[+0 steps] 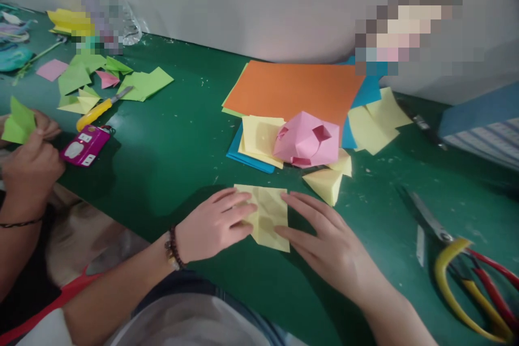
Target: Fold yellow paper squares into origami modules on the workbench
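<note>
A creased, pale yellow sheet of paper (271, 216) lies on the green table in front of me. My left hand (219, 221), with a beaded bracelet at the wrist, rests its outstretched fingers on the sheet's left part. On the right side, the spread fingers of my right hand (324, 240) touch the paper's edge and lower part. Just beyond it sit a folded yellow paper piece (326, 184) and a pink paper polyhedron (306, 140) with openings in its faces. Behind them is a stack of orange paper (295, 86), with blue sheets under it.
Scissors (450, 243) and red-handled pliers (492, 286) lie at the right, near a blue box (482, 124). At the left, another person's hands (36, 151) hold green paper (19, 121). A yellow cutter (97, 112) and a magenta device (87, 145) lie near them.
</note>
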`<state>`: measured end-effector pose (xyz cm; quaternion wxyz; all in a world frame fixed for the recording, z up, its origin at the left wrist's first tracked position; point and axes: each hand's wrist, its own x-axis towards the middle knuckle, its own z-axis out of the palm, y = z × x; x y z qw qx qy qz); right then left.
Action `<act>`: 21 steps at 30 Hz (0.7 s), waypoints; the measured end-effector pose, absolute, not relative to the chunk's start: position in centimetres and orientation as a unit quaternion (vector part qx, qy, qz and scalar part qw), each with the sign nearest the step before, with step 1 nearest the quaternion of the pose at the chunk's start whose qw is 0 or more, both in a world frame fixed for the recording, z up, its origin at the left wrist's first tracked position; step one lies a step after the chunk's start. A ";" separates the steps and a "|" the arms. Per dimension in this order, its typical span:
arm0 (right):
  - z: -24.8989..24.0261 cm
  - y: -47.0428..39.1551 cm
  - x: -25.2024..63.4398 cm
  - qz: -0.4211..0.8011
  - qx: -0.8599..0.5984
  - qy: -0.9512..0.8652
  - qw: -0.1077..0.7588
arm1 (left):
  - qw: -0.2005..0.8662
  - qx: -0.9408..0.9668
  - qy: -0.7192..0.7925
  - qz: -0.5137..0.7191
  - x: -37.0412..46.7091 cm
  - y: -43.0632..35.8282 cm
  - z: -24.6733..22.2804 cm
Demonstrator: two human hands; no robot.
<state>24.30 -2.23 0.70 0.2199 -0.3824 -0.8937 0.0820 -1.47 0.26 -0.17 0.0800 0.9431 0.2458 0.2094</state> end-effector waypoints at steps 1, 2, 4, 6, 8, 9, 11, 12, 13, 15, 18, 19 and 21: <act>0.8 -2.3 24.2 0.082 -0.377 -0.896 0.218 | 0.082 0.945 0.235 0.211 -1.4 0.0 -0.2; 0.9 -2.4 24.1 0.085 -0.371 -0.899 0.215 | 0.085 0.948 0.225 0.208 -1.4 -0.3 -0.2; 1.1 -2.5 23.9 0.096 -0.362 -0.904 0.206 | 0.098 0.952 0.214 0.194 -1.6 -0.7 -0.3; 1.2 -2.4 23.7 0.118 -0.365 -0.902 0.200 | 0.116 0.953 0.212 0.184 -1.8 -0.9 -0.4; 1.2 -2.3 23.5 0.143 -0.375 -0.893 0.202 | 0.129 0.953 0.207 0.181 -2.1 -0.8 -0.6; 1.2 -2.2 23.3 0.153 -0.381 -0.888 0.206 | 0.133 0.952 0.203 0.183 -2.2 -0.7 -0.6; 1.1 -2.0 23.1 0.169 -0.389 -0.879 0.217 | 0.141 0.951 0.200 0.188 -2.4 -0.5 -0.7; 1.0 -2.0 22.9 0.177 -0.394 -0.875 0.221 | 0.146 0.951 0.197 0.188 -2.4 -0.4 -0.8; 0.9 -2.0 22.8 0.184 -0.399 -0.870 0.223 | 0.152 0.952 0.192 0.186 -2.4 -0.3 -0.8; 0.6 -2.2 22.4 0.195 -0.416 -0.858 0.228 | 0.166 0.954 0.176 0.175 -2.5 0.0 -0.7; 0.2 -2.5 21.8 0.194 -0.444 -0.841 0.239 | 0.185 0.958 0.155 0.157 -2.7 0.3 -0.6; 0.1 -2.6 21.7 0.193 -0.446 -0.840 0.242 | 0.189 0.958 0.151 0.152 -2.8 0.4 -0.5; 0.0 -2.7 21.5 0.197 -0.441 -0.843 0.238 | 0.196 0.958 0.148 0.146 -3.0 0.5 -0.4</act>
